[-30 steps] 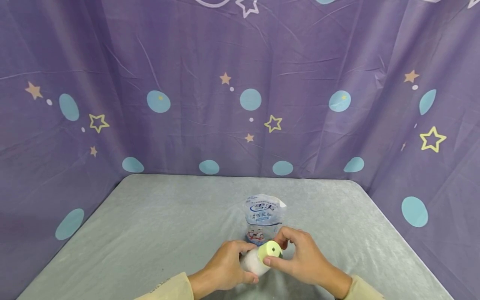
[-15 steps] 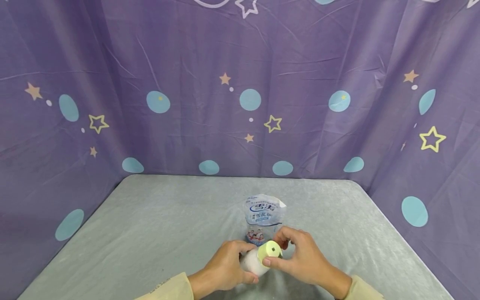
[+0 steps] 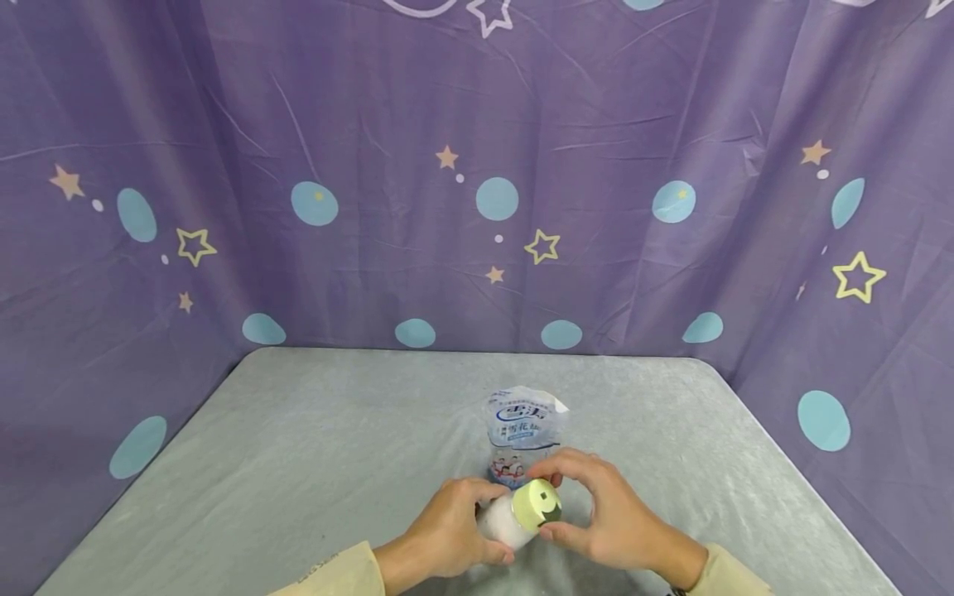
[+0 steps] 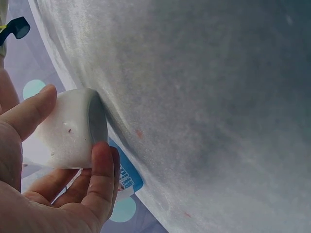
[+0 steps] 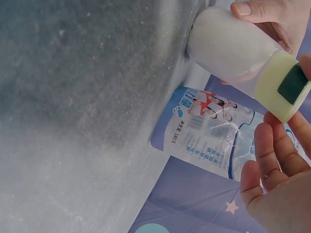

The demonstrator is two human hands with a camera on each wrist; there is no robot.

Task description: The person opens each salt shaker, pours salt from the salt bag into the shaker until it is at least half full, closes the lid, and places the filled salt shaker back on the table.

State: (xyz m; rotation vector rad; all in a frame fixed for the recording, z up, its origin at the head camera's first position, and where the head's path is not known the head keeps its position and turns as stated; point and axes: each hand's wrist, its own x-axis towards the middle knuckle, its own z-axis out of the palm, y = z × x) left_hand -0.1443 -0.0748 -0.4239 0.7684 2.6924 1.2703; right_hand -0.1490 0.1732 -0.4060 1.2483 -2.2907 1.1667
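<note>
My left hand (image 3: pixel 450 530) grips the clear body of a shaker jar (image 3: pixel 501 523), which is filled with something white and tilted over to the right. In the left wrist view its base (image 4: pixel 98 119) shows between thumb and fingers. My right hand (image 3: pixel 607 513) pinches the jar's pale yellow-green cap (image 3: pixel 535 503) between thumb and fingertips. A dark green patch (image 5: pixel 293 83) on the cap is plain in the right wrist view. Just behind the jar stands an upright blue-and-white plastic pouch (image 3: pixel 525 422) with printed lettering, its lower part hidden by the jar and hands.
The grey-covered table (image 3: pixel 335 447) stretches out around the hands, with rounded far corners. A purple curtain (image 3: pixel 417 265) with stars and blue spots hangs behind it and along both sides.
The right thumb and fingers have shifted their hold around the cap, and more of the cap's dark green patch shows. The left hand, jar body and pouch stay in place.
</note>
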